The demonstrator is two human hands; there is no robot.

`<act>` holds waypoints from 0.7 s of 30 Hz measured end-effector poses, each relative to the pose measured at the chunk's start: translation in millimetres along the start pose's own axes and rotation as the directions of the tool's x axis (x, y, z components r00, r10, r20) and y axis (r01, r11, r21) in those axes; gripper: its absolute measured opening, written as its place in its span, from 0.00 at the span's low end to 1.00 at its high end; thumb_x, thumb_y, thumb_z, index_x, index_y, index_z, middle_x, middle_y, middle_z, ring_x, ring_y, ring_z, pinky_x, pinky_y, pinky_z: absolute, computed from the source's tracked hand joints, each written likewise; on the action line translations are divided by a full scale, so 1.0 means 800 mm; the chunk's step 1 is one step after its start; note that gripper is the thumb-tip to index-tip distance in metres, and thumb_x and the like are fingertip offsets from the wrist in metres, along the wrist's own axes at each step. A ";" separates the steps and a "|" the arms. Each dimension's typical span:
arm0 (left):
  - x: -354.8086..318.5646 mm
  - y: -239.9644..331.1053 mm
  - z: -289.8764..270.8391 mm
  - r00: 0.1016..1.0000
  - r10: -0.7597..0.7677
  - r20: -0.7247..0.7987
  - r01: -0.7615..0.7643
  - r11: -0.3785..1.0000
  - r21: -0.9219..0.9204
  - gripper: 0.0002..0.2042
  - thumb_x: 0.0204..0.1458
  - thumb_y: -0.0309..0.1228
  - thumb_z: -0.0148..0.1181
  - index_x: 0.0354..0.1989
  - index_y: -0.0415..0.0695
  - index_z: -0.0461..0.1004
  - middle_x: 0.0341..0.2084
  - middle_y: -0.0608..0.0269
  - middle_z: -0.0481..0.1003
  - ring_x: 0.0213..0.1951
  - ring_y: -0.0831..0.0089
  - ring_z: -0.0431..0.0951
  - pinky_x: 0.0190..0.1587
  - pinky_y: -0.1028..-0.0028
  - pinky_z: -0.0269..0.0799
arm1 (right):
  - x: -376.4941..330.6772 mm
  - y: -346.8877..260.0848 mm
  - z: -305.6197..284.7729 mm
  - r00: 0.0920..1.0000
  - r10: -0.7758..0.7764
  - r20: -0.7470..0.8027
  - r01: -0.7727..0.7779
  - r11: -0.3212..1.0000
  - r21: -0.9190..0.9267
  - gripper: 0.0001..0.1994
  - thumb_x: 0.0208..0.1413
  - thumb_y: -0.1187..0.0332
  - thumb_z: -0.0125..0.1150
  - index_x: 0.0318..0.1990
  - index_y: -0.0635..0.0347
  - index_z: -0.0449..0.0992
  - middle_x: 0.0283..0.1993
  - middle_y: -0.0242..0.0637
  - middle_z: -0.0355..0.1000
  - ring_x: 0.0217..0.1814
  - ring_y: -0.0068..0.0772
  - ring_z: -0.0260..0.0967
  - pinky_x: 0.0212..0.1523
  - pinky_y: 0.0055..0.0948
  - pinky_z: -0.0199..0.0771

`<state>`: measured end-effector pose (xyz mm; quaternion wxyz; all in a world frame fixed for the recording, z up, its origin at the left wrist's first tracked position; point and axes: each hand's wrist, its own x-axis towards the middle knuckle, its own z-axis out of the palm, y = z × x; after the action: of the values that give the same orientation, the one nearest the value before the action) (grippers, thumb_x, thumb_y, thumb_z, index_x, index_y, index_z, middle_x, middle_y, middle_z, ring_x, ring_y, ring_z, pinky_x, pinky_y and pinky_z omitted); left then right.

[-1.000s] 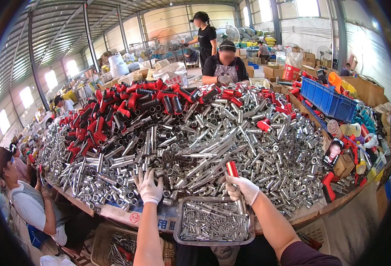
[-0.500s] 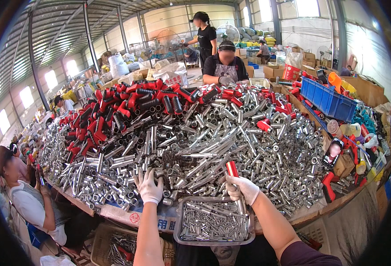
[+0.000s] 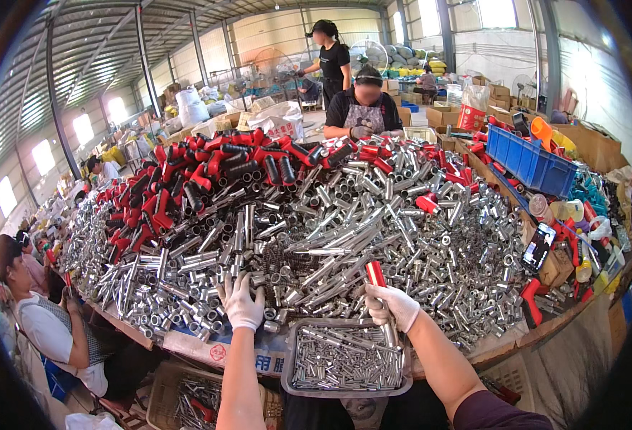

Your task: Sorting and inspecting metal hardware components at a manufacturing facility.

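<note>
In the head view we look down on a long desk (image 3: 523, 337) heaped with a great pile of shiny short metal tubes (image 3: 344, 236), with red-and-black plastic handles (image 3: 208, 172) massed along its far left part.

Our left hand (image 3: 241, 304), in a white work glove, lies with spread fingers on the near edge of the pile, resting on the loose tubes; we cannot tell whether it has hold of any one piece.

Our right hand (image 3: 393, 307), also gloved in white, is closed around a red-capped metal tube (image 3: 379, 287), held upright with its red end pointing up, just above the far right corner of the grey rectangular metal tray (image 3: 291, 344). That tray sits at the near edge of the desk between our forearms and is filled with small silver metal pins (image 3: 344, 358) lying side by side.

A blue plastic crate (image 3: 531, 161) stands at the right side of the desk, and a dark smartphone (image 3: 538, 247) leans near the right edge.

A seated person in a white shirt (image 3: 51, 330) is at the left. Across the desk another person in a grey apron (image 3: 364, 115) faces us, and a person in black (image 3: 330, 61) stands behind.
</note>
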<state>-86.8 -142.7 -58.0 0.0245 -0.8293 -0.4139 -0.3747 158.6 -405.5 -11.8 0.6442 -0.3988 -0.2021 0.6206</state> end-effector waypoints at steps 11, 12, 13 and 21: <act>-0.001 -0.002 0.001 1.000 0.002 0.003 -0.002 1.000 0.011 0.23 0.49 0.39 0.63 0.53 0.44 0.75 0.57 0.61 0.73 0.67 0.54 0.59 0.73 0.52 0.39 | -0.001 0.000 0.003 1.000 0.000 -0.009 0.000 1.000 -0.014 0.12 0.68 0.58 0.50 0.44 0.58 0.70 0.18 0.21 0.54 0.13 0.12 0.45 0.15 0.18 0.45; 0.000 -0.002 0.001 1.000 0.003 0.003 -0.003 1.000 0.011 0.23 0.49 0.39 0.63 0.53 0.44 0.75 0.57 0.61 0.73 0.67 0.54 0.59 0.73 0.52 0.39 | -0.001 0.000 0.002 1.000 -0.002 -0.013 0.002 1.000 -0.013 0.13 0.68 0.58 0.50 0.45 0.58 0.70 0.18 0.21 0.54 0.14 0.12 0.45 0.15 0.18 0.45; 0.000 -0.002 0.001 1.000 0.005 0.004 -0.005 1.000 0.015 0.23 0.49 0.39 0.63 0.53 0.44 0.75 0.56 0.62 0.73 0.67 0.54 0.59 0.73 0.52 0.39 | -0.001 0.000 0.002 1.000 -0.004 -0.017 0.003 1.000 -0.012 0.13 0.68 0.58 0.50 0.45 0.58 0.70 0.18 0.21 0.54 0.14 0.12 0.45 0.15 0.18 0.45; 0.000 0.001 -0.002 1.000 0.001 0.007 -0.001 1.000 0.016 0.22 0.48 0.39 0.63 0.53 0.45 0.75 0.56 0.63 0.73 0.67 0.54 0.59 0.73 0.52 0.39 | -0.001 -0.002 0.005 1.000 -0.001 -0.020 0.000 1.000 -0.021 0.12 0.68 0.58 0.51 0.45 0.58 0.70 0.19 0.20 0.53 0.14 0.12 0.45 0.15 0.18 0.45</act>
<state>-87.0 -143.3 -56.6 0.0298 -0.8306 -0.4168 -0.3682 156.2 -405.4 -8.2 0.6421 -0.4118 -0.2020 0.6143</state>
